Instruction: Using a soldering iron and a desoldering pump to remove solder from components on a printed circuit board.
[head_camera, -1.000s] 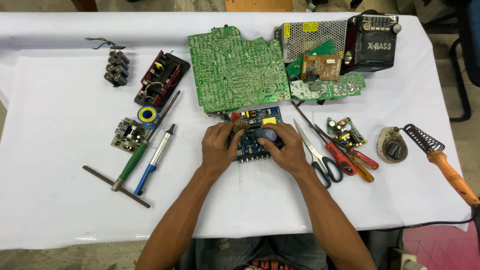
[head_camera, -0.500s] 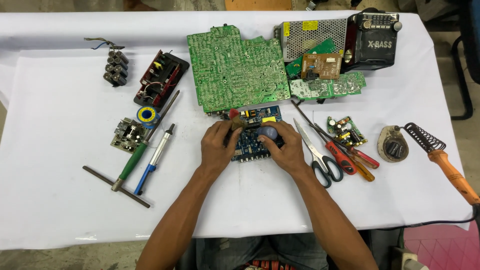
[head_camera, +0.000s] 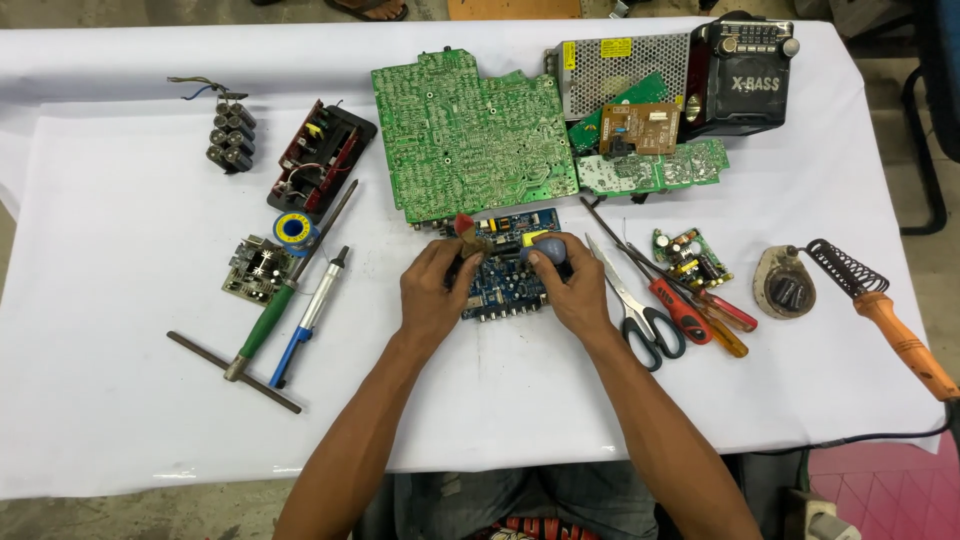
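Blue circuit board (head_camera: 505, 290) half-hidden under fingers (head_camera: 462, 268)

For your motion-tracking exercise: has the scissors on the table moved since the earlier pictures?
No. The scissors lie at the same spot and angle beside the red-handled screwdriver, right of the right hand, with the large green circuit board unchanged above.

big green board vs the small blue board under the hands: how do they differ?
The green board is far larger than the blue board. The green board lies untouched; the left hand and right hand rest on the blue board. Both lie flat on the white table.
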